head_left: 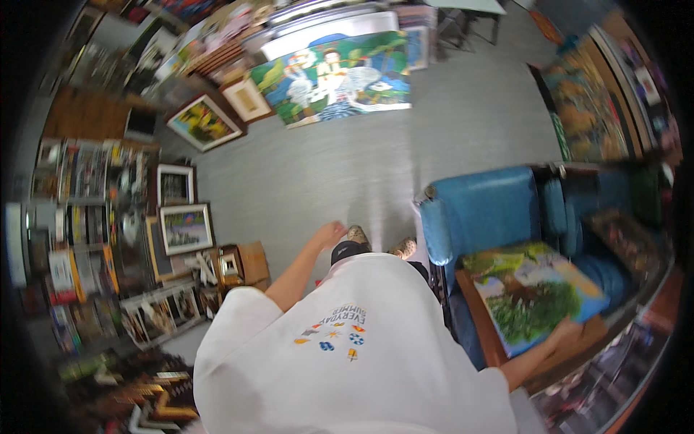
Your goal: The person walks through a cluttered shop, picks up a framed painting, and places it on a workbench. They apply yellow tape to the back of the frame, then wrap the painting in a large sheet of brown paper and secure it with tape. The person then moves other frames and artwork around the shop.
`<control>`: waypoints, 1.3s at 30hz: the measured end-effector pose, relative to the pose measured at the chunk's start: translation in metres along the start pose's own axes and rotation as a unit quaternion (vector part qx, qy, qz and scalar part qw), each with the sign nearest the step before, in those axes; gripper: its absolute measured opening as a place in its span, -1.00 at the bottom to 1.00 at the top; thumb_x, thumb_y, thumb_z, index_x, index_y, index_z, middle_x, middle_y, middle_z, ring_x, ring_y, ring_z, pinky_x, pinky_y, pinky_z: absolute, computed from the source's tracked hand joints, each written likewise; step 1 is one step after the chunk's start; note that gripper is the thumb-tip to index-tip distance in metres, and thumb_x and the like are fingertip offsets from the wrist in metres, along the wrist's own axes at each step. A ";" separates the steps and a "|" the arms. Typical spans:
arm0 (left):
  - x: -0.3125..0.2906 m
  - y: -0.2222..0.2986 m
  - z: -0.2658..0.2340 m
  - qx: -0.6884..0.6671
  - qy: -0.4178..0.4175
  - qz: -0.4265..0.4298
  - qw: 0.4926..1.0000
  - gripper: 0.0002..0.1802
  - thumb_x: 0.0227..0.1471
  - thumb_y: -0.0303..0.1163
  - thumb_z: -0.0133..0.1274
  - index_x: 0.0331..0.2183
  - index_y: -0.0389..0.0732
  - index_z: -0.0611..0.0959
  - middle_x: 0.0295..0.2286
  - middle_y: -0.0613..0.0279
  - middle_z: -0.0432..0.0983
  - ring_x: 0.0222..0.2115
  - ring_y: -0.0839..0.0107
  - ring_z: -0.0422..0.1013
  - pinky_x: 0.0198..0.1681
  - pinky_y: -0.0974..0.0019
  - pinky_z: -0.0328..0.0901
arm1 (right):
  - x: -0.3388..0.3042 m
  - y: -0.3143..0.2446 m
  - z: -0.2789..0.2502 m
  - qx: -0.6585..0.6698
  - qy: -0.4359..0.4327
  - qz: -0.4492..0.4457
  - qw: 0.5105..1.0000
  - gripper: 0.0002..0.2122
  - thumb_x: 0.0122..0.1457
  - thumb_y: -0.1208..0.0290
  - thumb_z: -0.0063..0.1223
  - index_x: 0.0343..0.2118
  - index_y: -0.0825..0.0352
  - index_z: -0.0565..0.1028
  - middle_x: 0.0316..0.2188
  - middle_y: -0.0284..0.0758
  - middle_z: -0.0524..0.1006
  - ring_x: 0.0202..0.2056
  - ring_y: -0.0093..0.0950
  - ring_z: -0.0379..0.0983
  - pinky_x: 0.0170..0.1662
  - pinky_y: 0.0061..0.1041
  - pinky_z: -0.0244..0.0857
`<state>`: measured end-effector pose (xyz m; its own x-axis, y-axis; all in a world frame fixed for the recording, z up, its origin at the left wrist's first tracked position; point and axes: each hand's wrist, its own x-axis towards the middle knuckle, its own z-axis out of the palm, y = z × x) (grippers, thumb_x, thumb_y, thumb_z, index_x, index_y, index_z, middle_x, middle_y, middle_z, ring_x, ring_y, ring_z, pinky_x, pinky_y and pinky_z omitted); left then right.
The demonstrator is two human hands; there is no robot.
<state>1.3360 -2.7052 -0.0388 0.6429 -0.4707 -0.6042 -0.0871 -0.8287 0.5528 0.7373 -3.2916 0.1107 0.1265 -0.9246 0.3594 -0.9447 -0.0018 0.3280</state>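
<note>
At my right side, a bright landscape painting (531, 289) with a big green tree and a blue and pink sky lies on the blue armchair (484, 195). A brown wooden board or frame (483, 318) shows beneath it. My right hand (564, 336) is at the painting's lower right edge and seems closed on it; blur hides the fingertips. Away from any object, my left hand (331, 233) hangs over the grey floor, near my shoes. Its fingers are smeared, and nothing shows in it.
A large colourful figure painting (332, 76) leans ahead of me. Framed pictures (186, 228) and crowded shelves (83, 173) line the left. A darker painting (623, 242) lies on the seat at the far right. Another large picture (585, 101) stands beyond the armchairs.
</note>
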 end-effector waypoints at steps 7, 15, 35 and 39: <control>-0.001 0.163 -0.037 -0.354 -0.048 0.161 0.920 -0.65 0.20 -0.15 0.03 -0.31 -0.30 0.59 -0.42 0.22 0.56 -0.35 0.47 0.52 -0.24 0.34 0.41 | -0.016 -0.214 -0.166 0.271 -0.040 -0.061 0.960 -0.65 0.26 0.13 -0.02 -0.09 0.33 0.53 -0.18 -0.17 0.58 -0.18 -0.21 0.52 -0.15 -0.26 0.37; -0.147 0.327 -0.082 -0.236 0.026 0.704 0.670 -0.63 0.05 -0.16 0.09 -0.62 -0.23 0.55 -0.68 0.14 0.45 -0.60 0.18 0.41 -0.52 0.11 0.23 | -0.220 -0.454 -0.366 0.475 -0.668 -0.542 0.186 -0.61 0.26 0.11 -0.16 -0.18 0.39 0.51 -0.22 -0.27 0.56 -0.23 -0.45 0.47 -0.14 -0.45 0.29; -0.228 0.179 -0.094 0.001 0.642 0.216 0.735 -0.70 0.01 -0.12 0.07 -0.53 -0.14 0.65 -0.56 0.15 0.57 -0.46 0.07 0.52 -0.39 0.02 0.36 | -0.437 -0.509 -0.489 -0.404 -0.612 -0.669 -0.124 -0.17 0.09 -0.43 -0.24 -0.17 0.50 0.47 -0.32 -0.32 0.49 -0.27 -0.57 0.35 -0.13 -0.55 0.23; -0.259 0.164 -0.068 -0.012 0.696 0.168 0.698 -0.73 0.04 -0.14 0.05 -0.47 -0.13 0.64 -0.54 0.16 0.57 -0.45 0.08 0.52 -0.38 0.01 0.35 | -0.474 -0.427 -0.488 -0.469 -0.503 -0.705 -0.174 -0.11 0.05 -0.49 -0.27 -0.15 0.50 0.45 -0.32 -0.34 0.49 -0.28 -0.61 0.35 -0.14 -0.59 0.23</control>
<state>1.2067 -2.6989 0.2472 0.7065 0.1264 0.6963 -0.4099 -0.7290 0.5482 1.2287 -2.6666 0.2263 -0.8874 0.2756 -0.3697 0.1746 -0.5411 -0.8226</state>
